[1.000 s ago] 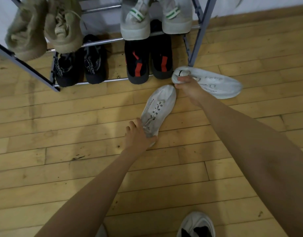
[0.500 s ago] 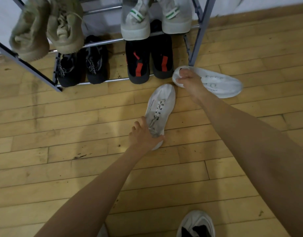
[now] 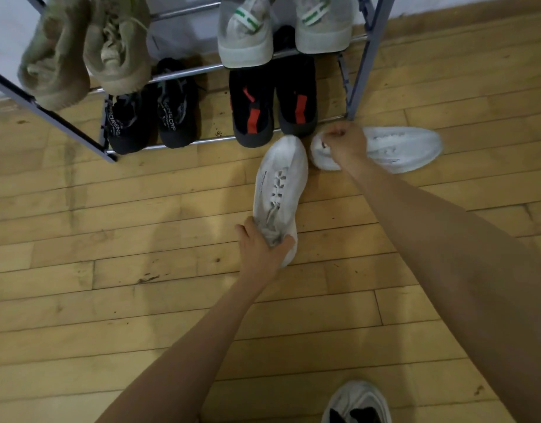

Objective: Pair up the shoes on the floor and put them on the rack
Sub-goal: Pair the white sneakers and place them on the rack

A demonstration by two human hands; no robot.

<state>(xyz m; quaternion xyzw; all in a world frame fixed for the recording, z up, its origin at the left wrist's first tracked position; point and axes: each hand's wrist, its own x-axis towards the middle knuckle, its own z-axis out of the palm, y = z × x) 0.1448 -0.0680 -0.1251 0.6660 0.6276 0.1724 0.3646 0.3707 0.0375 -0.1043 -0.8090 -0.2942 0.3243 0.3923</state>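
Partly hidden: right hand [image 3: 344,143] over shoe heel [image 3: 321,154]

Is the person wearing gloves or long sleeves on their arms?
No. Both arms are bare as far up as the picture shows, with no sleeves in view. The left hand and the right hand have no gloves, and no watch, bracelet or ring shows on either wrist or on the fingers that can be seen.

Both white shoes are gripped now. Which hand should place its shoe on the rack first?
Probably right: the right hand grips the sideways white shoe beside the rack post. The left hand is farther back.
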